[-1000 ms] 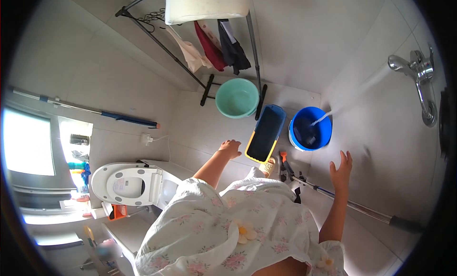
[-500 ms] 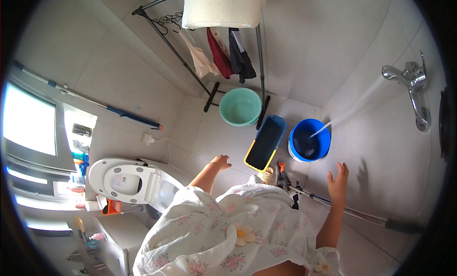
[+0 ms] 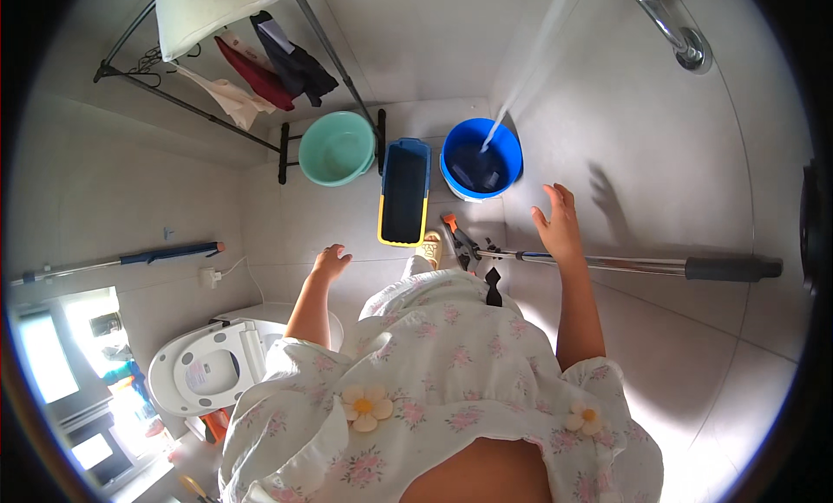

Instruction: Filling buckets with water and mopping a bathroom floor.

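Note:
My left hand (image 3: 331,262) hangs in the air over the floor, fingers loosely apart, holding nothing. To the right, my right hand (image 3: 558,219) is raised with its fingers spread, also without anything in it. Beyond that hand stands a round blue bucket (image 3: 518,163) with dark contents at its bottom. A stream of water (image 3: 523,82) falls into it from the chrome faucet (image 3: 670,22) on the wall, whose upper part is cut off. Left of the bucket is a blue and yellow rectangular tub (image 3: 426,204), dark inside. Neither hand touches these things.
A mint-green basin (image 3: 366,166) sits by the foot of a dark clothes rack (image 3: 202,114) with hanging clothes. A long-handled mop (image 3: 625,264) lies across at right. The toilet (image 3: 252,348) is at left, and another blue-ended pole (image 3: 113,262) is on the left wall.
The view has swung to the right and forward, so the bucket, tub and basin appear farther left and higher. Both hands stay raised and free; water keeps running into the bucket.

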A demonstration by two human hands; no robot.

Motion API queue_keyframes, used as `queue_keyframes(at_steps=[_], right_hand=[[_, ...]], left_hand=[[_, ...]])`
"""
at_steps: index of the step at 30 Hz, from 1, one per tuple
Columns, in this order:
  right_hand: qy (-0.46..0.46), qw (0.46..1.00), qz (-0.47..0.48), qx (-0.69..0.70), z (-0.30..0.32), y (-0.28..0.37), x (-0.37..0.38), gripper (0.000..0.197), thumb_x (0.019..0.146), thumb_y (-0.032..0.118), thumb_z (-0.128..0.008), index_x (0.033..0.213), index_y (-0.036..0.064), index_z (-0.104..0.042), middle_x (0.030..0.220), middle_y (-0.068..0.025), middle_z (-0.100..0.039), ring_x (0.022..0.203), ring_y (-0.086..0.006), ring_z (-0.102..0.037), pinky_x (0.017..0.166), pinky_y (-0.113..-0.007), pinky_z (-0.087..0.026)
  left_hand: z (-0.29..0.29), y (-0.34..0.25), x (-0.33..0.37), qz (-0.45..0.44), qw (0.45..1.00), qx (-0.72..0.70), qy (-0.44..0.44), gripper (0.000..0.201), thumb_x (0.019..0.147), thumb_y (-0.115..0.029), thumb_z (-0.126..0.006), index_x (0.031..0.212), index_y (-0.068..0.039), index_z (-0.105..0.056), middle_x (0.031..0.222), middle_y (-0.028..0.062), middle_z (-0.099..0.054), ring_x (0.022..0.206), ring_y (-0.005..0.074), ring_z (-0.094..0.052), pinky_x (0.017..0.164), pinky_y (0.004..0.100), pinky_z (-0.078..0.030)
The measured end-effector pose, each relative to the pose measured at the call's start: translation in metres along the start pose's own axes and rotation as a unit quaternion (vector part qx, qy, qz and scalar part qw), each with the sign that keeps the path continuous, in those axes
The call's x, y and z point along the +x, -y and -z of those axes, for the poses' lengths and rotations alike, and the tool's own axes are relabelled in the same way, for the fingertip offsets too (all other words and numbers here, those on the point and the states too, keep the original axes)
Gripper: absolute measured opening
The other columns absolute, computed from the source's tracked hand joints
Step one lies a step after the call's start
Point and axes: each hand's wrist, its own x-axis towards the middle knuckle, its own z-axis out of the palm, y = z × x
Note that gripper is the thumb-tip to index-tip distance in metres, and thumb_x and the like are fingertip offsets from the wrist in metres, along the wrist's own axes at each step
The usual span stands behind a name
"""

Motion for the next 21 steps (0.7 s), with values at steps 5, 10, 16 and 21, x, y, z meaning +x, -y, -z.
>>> queue_keyframes(at_steps=[5, 10, 16, 21], right_hand=[[-0.004, 1.0, -0.017, 0.002, 0.002, -0.005, -0.008, 0.043, 0.069, 0.011, -0.059, 0.108, 0.0018, -0.042, 0.112, -0.0207, -0.039, 0.1, -0.0344, -0.042, 0.084, -0.037, -0.037], [-0.006, 1.0, -0.011, -0.001, 0.006, -0.009, -0.008, 0.039, 0.071, 0.012, -0.056, 0.106, 0.0022, -0.042, 0.109, -0.019, -0.041, 0.1, -0.0328, -0.042, 0.084, -0.036, -0.036], [-0.008, 1.0, -0.012, 0.011, 0.008, -0.008, -0.003, 0.036, 0.074, 0.013, -0.054, 0.106, 0.0036, -0.043, 0.108, -0.0165, -0.042, 0.1, -0.0295, -0.043, 0.081, -0.033, -0.038], [-0.003, 0.999, -0.035, 0.025, 0.01, 0.0, 0.004, 0.033, 0.076, 0.012, -0.052, 0.107, 0.0047, -0.044, 0.107, -0.0149, -0.043, 0.096, -0.0247, -0.047, 0.078, -0.03, -0.041]], left_hand=[[-0.005, -0.007, 0.005, -0.001, 1.0, -0.005, 0.017, 0.043, 0.075, -0.033, -0.053, 0.108, -0.006, -0.047, 0.109, 0.0113, -0.051, 0.102, 0.0244, -0.048, 0.085, 0.0324, -0.038], [-0.009, -0.011, 0.015, -0.02, 0.999, -0.036, 0.014, 0.042, 0.076, -0.031, -0.054, 0.108, -0.005, -0.047, 0.109, 0.0116, -0.051, 0.101, 0.0241, -0.049, 0.084, 0.0321, -0.039], [-0.006, -0.019, 0.026, -0.026, 0.998, -0.048, 0.005, 0.041, 0.075, -0.03, -0.055, 0.107, -0.005, -0.047, 0.109, 0.0125, -0.051, 0.101, 0.0236, -0.049, 0.084, 0.0325, -0.039], [-0.002, -0.026, 0.032, -0.026, 0.996, -0.055, -0.059, 0.035, 0.072, -0.027, -0.059, 0.097, -0.004, -0.054, 0.089, 0.0101, -0.059, 0.083, 0.0229, -0.056, 0.072, 0.0319, -0.044]])
